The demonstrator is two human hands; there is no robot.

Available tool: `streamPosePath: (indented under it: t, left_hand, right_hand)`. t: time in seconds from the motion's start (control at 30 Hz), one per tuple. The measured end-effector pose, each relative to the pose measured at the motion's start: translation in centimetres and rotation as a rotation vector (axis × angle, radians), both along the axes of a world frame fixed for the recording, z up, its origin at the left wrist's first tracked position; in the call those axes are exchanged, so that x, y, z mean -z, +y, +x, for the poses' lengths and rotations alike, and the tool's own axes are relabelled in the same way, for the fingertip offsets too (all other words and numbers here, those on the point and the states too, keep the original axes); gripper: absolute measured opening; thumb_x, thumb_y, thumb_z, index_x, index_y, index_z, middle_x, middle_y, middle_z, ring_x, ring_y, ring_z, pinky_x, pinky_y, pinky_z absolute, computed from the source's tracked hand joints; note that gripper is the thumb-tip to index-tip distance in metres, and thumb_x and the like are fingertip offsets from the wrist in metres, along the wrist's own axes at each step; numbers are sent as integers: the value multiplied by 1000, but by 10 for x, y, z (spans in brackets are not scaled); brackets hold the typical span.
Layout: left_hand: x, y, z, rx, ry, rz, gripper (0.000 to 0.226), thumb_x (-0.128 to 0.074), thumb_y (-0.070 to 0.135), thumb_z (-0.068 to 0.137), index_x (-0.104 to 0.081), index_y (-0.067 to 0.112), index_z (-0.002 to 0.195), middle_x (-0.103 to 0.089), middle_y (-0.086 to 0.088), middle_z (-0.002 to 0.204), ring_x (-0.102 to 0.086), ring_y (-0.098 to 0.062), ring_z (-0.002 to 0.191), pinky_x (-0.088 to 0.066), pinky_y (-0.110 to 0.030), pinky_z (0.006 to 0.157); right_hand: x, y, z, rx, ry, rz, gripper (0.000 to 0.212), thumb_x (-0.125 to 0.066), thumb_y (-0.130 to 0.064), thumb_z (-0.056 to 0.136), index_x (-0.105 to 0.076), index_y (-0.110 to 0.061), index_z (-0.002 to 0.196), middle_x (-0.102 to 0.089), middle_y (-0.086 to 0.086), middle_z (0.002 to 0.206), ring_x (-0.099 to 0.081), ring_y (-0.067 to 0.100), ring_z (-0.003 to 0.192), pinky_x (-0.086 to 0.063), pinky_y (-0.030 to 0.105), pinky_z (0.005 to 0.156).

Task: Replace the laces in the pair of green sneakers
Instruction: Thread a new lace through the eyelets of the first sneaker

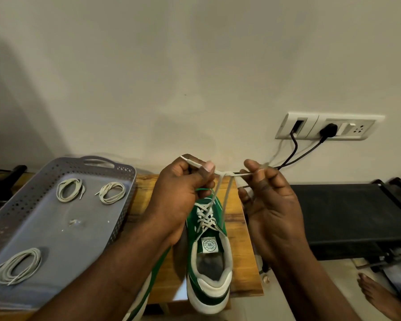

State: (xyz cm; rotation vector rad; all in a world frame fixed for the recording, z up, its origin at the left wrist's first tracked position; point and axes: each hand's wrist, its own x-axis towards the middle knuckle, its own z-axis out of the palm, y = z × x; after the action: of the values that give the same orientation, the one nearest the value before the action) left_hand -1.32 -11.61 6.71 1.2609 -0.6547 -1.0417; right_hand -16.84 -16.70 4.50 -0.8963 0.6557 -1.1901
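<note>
A green sneaker (210,256) with a white sole stands on the wooden table (241,228), heel toward me, threaded with a pale lace (227,195). The lace's two ends rise from the top eyelets and cross above the shoe. My left hand (185,193) pinches one end between thumb and fingers. My right hand (266,200) pinches the other end, pulled out to the right. A second green sneaker (146,290) lies mostly hidden under my left forearm.
A grey perforated tray (44,228) on the left holds three coiled laces (68,189) (112,192) (19,266). A wall socket (326,126) with black cables sits behind. A black rack (352,216) stands to the right, with a bare foot (377,297) below.
</note>
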Motion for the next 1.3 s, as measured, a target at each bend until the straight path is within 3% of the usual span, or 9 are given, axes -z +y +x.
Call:
streamPosePath:
  t: [0.13, 0.27, 0.4, 0.53, 0.63, 0.8, 1.03, 1.2, 1.3]
  left_hand:
    - [6, -3, 1, -22, 379, -81, 7, -58, 12, 103, -63, 8, 100, -79, -12, 109, -74, -28, 104, -58, -40, 95]
    - [9, -3, 6, -35, 485, -57, 17, -51, 19, 108, -58, 11, 96, -72, -4, 78, -75, -21, 76, -59, -34, 73]
    - [23, -3, 30, 56, -389, 158, 25, -54, 25, 109, -56, 14, 86, -54, 3, 66, -43, -14, 55, -33, -34, 61]
    - [32, 4, 44, 575, -1268, 344, 23, -60, 46, 103, -73, 28, 97, -66, 11, 85, -61, -11, 81, -51, -33, 75]
    - [38, 11, 44, 698, -1343, 444, 21, -72, 50, 94, -81, 32, 102, -74, 15, 99, -64, -7, 93, -52, -30, 81]
    - [44, 9, 52, 482, -1234, 370, 7, -78, 42, 91, -79, 37, 86, -70, 23, 89, -64, -3, 90, -53, -31, 86]
    - [54, 10, 48, 454, -1423, 585, 13, -76, 45, 92, -80, 32, 95, -72, 8, 100, -66, -14, 93, -58, -35, 85]
    - [52, 14, 42, 495, -1531, 538, 36, -74, 46, 91, -67, 51, 126, -42, 14, 142, -32, -20, 135, -37, -48, 107]
    - [53, 15, 38, 529, -1487, 472, 33, -68, 47, 96, -65, 52, 129, -46, 23, 146, -28, -17, 136, -31, -46, 104]
  right_hand:
    - [0, 2, -1, -31, -262, 189, 9, -56, -21, 97, -63, -15, 99, -74, 4, 103, -71, 23, 107, -53, 35, 92]
    - [10, -5, -2, 74, -145, 310, 16, -47, -11, 105, -62, -16, 104, -55, -2, 72, -55, 13, 67, -45, 30, 69]
    - [27, -19, -18, 208, 652, -122, 28, -48, -11, 107, -65, -33, 113, -57, 7, 68, -48, 24, 62, -44, 45, 56]
    - [29, -23, -30, -93, 1269, -601, 9, -63, -38, 101, -72, -35, 100, -69, -5, 75, -62, 11, 64, -51, 39, 59]
    - [28, -18, -29, -418, 1551, -584, 34, -70, -64, 87, -78, -31, 89, -65, -19, 79, -59, -2, 74, -44, 23, 63]
    - [22, -22, -30, -199, 1382, -534, 20, -69, -44, 95, -74, -29, 82, -71, -10, 79, -66, 6, 75, -59, 37, 73]
    - [45, -40, -48, -280, 1781, -335, 20, -61, -37, 104, -64, -29, 86, -65, -6, 84, -64, 8, 76, -55, 29, 71]
    - [57, -34, -43, -255, 1975, -379, 44, -65, -63, 92, -62, -37, 127, -49, 0, 142, -49, 23, 131, -41, 57, 112]
    - [62, -29, -34, -225, 1739, -358, 57, -65, -72, 87, -61, -36, 132, -49, -3, 146, -51, 18, 129, -47, 52, 108]
